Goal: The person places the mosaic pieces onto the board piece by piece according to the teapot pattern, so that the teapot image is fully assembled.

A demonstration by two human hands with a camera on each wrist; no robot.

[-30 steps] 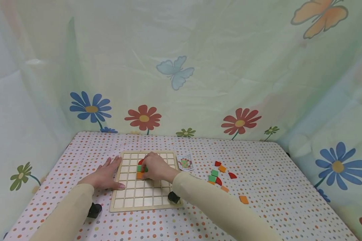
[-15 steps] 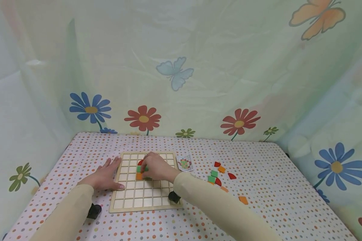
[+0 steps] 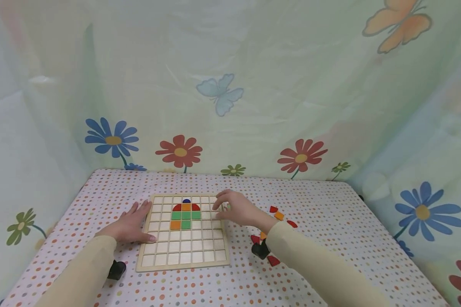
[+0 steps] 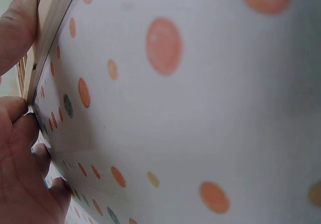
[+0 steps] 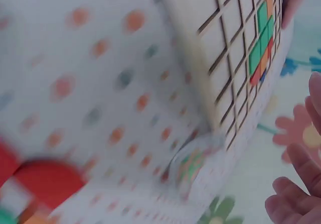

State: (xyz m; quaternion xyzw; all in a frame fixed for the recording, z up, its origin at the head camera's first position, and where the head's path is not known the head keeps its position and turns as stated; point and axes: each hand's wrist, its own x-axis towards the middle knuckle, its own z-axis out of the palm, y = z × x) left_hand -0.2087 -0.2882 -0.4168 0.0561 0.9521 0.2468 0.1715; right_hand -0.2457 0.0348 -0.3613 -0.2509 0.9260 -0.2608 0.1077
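Note:
A wooden grid board (image 3: 180,257) lies on the table. My left hand (image 3: 132,224) rests at its left edge, fingers spread and thumb over the frame; in the left wrist view the fingertips (image 4: 60,189) meet the tablecloth. On the grid sit a blue half-round piece (image 3: 186,201), two red quarter-rounds flanking an orange square (image 3: 186,207), a row of green squares (image 3: 186,215), and below them another orange square (image 3: 175,224) beside a green square (image 3: 185,224). Above the board's right edge is my right hand (image 3: 236,208), fingers loosely bent, nothing visible between them.
A small pattern card (image 5: 193,166) lies by the board's right edge, mostly behind my right hand in the head view. Loose red pieces (image 3: 292,224) and orange pieces (image 3: 278,215) are scattered further right, some hidden by my wrist. A flowered curtain (image 3: 253,128) stands behind the table.
My right hand has left the pieces on the grid and moved right to the board's edge. A green square now shows beside the lower orange one. The left hand stays in place.

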